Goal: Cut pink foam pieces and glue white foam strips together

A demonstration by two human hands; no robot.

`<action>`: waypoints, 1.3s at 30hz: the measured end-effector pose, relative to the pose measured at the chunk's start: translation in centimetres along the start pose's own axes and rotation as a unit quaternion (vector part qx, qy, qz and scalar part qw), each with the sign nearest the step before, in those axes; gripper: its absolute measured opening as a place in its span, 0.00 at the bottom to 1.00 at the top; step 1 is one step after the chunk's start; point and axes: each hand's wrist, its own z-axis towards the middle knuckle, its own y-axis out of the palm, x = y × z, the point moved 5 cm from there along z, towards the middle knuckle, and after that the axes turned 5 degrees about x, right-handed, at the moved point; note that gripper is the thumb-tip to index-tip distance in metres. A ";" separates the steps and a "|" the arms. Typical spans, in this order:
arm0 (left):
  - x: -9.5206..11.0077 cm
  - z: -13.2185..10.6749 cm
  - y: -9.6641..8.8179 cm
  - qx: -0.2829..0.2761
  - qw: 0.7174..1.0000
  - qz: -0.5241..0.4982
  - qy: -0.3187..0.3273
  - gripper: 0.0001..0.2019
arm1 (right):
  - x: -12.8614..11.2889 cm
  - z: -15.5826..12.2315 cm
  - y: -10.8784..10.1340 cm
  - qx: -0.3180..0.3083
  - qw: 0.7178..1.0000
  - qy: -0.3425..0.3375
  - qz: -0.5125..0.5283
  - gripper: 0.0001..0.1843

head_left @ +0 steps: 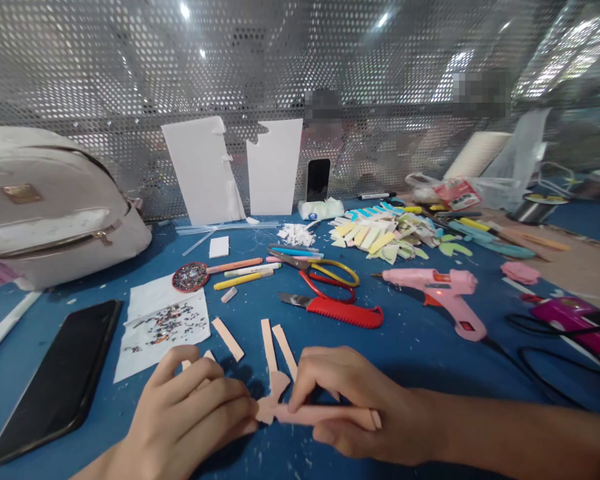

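My right hand (353,407) is closed around a long peach strip (315,415), which looks like paper or craft foam. Thumb and fingers pinch it from both sides, and its right end sticks out past the fingers. Low over the table, my left hand (195,413) is closed, with its fingertips at the strip's irregular left end (267,408); what lies under those fingers is hidden. Just beyond are narrow peach strips, one flat strip (228,339) apart from the others and another (269,343) reaching toward the held piece. More peach bits show partly behind my left hand.
A red box cutter (345,312), scissors (353,273) and a pink glue gun (435,287) lie ahead. At left are a black phone (55,380), a paper sheet with beads (165,320) and a backpack (55,207). Foam scraps (380,233) are heaped behind; cables (545,360) run at right.
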 end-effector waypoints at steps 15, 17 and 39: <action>-0.1 -0.1 0.1 -0.010 1.000 -0.002 -0.003 0.11 | -0.3 0.1 0.1 -0.002 1.000 -0.026 -0.001 0.26; -0.1 0.0 0.1 -0.009 1.000 -0.003 -0.003 0.12 | -0.3 0.0 0.2 -0.001 0.999 -0.037 -0.001 0.27; -0.2 -1.2 1.1 -0.039 0.984 -0.164 -0.049 0.11 | -0.3 0.0 -1.8 0.076 0.997 0.025 0.018 0.18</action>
